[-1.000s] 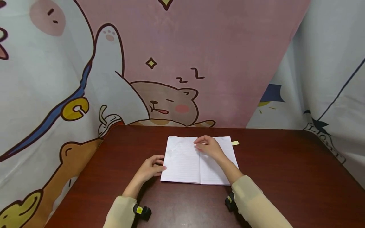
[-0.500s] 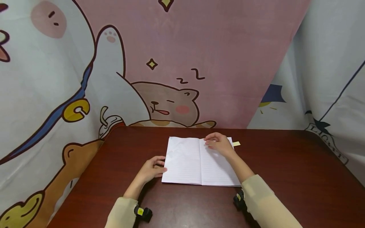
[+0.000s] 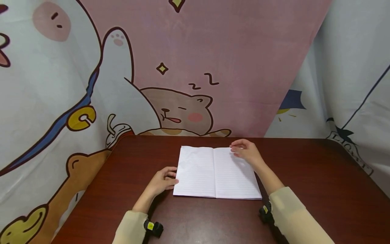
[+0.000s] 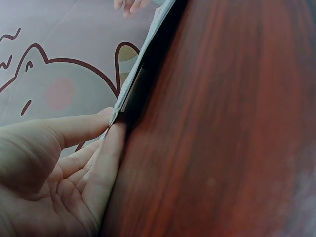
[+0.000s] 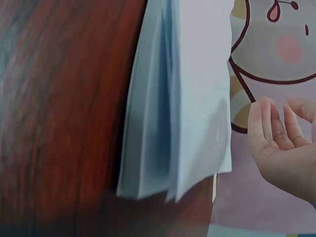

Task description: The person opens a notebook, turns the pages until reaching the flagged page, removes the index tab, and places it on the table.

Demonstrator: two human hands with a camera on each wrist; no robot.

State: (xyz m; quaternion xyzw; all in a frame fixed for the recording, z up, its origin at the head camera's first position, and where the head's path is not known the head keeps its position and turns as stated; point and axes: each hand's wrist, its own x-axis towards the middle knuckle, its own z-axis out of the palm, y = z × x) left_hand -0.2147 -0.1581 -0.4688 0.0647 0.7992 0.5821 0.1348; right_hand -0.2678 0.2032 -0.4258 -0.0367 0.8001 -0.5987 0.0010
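An open lined notebook [image 3: 195,173] lies on the table, both visible pages without writing that I can make out. My left hand [image 3: 161,179] pinches its left edge; in the left wrist view the thumb [image 4: 84,127] is on the page side and a finger [image 4: 106,168] lies beneath the edge. Near the notebook's top right corner is my right hand [image 3: 247,152], its fingers loosely bent and holding nothing. From the right wrist, that hand appears apart from the pages [image 5: 202,98], which stand slightly fanned at their edge.
The dark red-brown wooden table [image 3: 304,183] extends around the notebook on all sides. Behind it hangs a cloth backdrop [image 3: 243,67] with cartoon animals. Each sleeve end carries a small black wrist camera, the left one [image 3: 153,228] close to the tabletop.
My right hand has moved right across the notebook, from near the centre fold to the top right corner. The right page has settled flatter. The left hand keeps its place.
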